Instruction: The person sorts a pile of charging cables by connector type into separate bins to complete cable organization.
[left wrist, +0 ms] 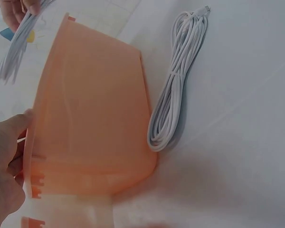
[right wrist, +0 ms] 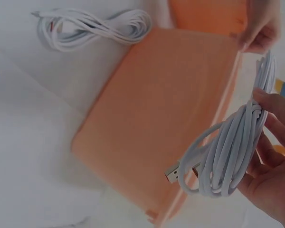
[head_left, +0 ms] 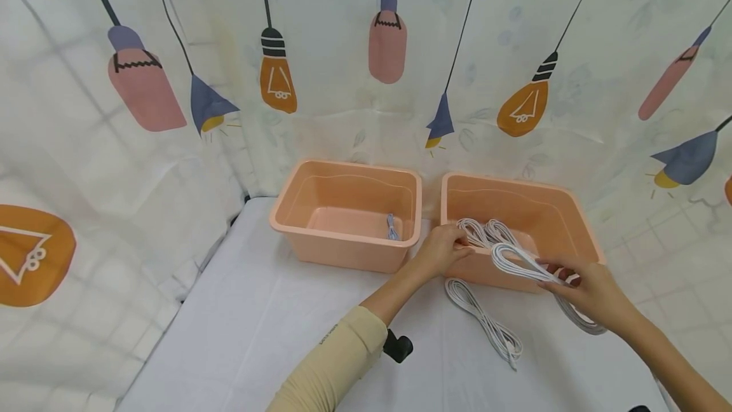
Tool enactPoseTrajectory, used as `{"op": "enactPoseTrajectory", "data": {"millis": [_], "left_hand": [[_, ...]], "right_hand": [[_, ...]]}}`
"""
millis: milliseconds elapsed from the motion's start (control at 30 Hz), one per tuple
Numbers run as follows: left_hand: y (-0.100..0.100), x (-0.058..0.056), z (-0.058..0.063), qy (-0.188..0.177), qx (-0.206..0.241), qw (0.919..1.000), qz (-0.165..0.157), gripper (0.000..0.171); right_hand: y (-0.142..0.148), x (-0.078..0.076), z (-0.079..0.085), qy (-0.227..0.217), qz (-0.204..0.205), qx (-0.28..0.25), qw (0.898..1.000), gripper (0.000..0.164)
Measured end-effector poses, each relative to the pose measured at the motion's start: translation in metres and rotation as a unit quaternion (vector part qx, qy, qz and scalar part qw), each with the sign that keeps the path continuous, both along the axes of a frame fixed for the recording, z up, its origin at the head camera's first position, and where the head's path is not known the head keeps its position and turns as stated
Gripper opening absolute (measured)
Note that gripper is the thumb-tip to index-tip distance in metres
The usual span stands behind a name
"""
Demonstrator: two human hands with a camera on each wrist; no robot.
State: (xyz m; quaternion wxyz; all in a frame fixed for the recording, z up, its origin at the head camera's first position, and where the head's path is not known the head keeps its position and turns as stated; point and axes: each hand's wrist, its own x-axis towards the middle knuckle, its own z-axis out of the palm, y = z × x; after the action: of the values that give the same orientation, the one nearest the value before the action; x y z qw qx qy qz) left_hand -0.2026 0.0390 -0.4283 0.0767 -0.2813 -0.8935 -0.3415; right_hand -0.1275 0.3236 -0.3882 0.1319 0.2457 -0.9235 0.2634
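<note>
My right hand (head_left: pixel 589 288) holds a bundled white USB cable (right wrist: pixel 228 147) above the front rim of the right-hand peach bin (head_left: pixel 492 269). Its fingers and thumb pinch the loops near the middle, and a metal USB plug shows at one end. At that bin's front-left corner, my left hand (head_left: pixel 440 250) grips the rim, thumb outside and fingers curled inside. Right beside those fingers, coiled white cables (head_left: pixel 486 232) rest inside the bin, partly hidden by the front wall. Another bundled white cable (left wrist: pixel 168 90) lies on the table in front of the bin.
A second peach bin (head_left: pixel 343 253) stands to the left, with a small pale bundled cord (head_left: pixel 392 227) inside. Both bins sit at the back of the white-covered table (head_left: pixel 229 336), close to a patterned curtain (head_left: pixel 343 126).
</note>
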Motion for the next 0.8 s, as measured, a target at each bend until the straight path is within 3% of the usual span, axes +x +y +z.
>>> {"op": "enactPoseTrajectory", "data": {"millis": [300,533,800], "left_hand": [[-0.001,0.001,0.002,-0.003,-0.005,1.0000,-0.004,0.016],[-0.001,0.000,0.001,-0.001,-0.002,1.0000,-0.006,0.016],[0.000,-0.001,0.002,-0.009,-0.003,0.9999,-0.006,0.015]], "right_hand": [[0.004,-0.024,0.027,-0.018,-0.007,0.028,0.999,0.038],[0.006,-0.043,0.037,-0.015,-0.003,0.032,0.999,0.036],[0.004,-0.064,0.046,-0.049,-0.017,0.046,0.998,0.032]]}}
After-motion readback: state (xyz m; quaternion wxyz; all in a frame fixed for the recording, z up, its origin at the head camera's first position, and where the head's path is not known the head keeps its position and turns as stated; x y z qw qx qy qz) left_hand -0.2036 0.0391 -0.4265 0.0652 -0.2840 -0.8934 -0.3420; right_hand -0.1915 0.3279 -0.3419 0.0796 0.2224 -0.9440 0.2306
